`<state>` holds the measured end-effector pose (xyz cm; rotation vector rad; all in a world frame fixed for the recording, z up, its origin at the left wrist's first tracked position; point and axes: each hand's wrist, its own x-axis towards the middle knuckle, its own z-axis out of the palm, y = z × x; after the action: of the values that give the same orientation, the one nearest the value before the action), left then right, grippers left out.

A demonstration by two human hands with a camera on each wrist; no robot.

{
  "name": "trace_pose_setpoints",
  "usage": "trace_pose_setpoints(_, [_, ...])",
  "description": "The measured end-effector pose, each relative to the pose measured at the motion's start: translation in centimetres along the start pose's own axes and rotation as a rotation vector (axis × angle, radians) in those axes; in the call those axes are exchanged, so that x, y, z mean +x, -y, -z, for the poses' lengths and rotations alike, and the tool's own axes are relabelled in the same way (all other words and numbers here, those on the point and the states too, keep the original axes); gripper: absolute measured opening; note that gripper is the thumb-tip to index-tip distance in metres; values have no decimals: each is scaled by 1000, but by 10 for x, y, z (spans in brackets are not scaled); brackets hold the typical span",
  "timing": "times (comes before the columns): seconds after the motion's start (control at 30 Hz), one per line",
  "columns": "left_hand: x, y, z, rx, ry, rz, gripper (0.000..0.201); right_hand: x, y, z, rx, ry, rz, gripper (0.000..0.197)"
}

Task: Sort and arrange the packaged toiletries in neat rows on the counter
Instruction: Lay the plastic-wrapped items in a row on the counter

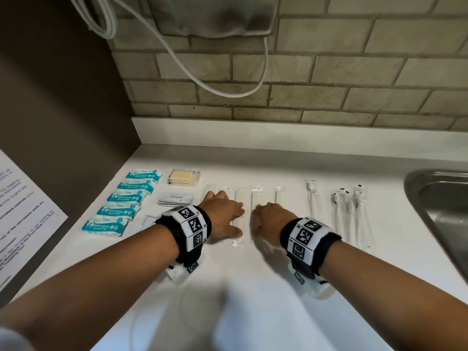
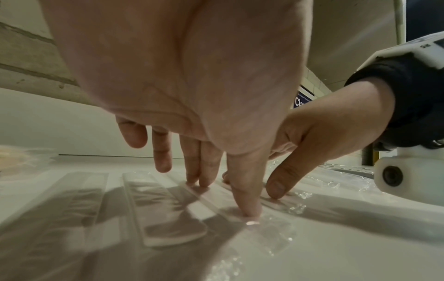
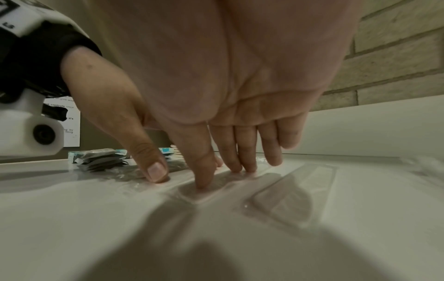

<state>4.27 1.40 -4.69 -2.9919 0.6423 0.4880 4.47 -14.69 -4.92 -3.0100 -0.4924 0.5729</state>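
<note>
Long white sticks in clear wrappers (image 1: 255,196) lie side by side on the white counter (image 1: 253,287). My left hand (image 1: 222,214) lies flat on the left ones, its straight fingers (image 2: 204,171) and thumb pressing a wrapper (image 2: 165,214). Just to its right, my right hand (image 1: 269,219) presses its straight fingertips (image 3: 230,161) and thumb on the neighbouring wrapper. One more wrapped stick (image 3: 295,192) lies free to its right. Neither hand grips anything. Blue wipe packs (image 1: 121,198) form a column at the left, and wrapped white brushes (image 1: 347,214) lie at the right.
A yellow pack (image 1: 183,177) and grey toothpaste sachets (image 1: 176,198) sit between the wipes and the sticks. A steel sink (image 1: 415,188) opens at the right edge. A printed sheet (image 1: 22,216) hangs on the left panel. A white cable (image 1: 228,92) droops on the brick wall.
</note>
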Motion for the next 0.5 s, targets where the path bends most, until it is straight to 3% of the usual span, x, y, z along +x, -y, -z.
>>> trace_pose_setpoints(0.23, [10,-10,0,-9,-114,-70,39,-3,-26,16,-17,-81,14,44])
trace_pose_setpoints(0.5, [16,-37,-1,52,-36,-54,45,-18,-35,11,33,48,35,30])
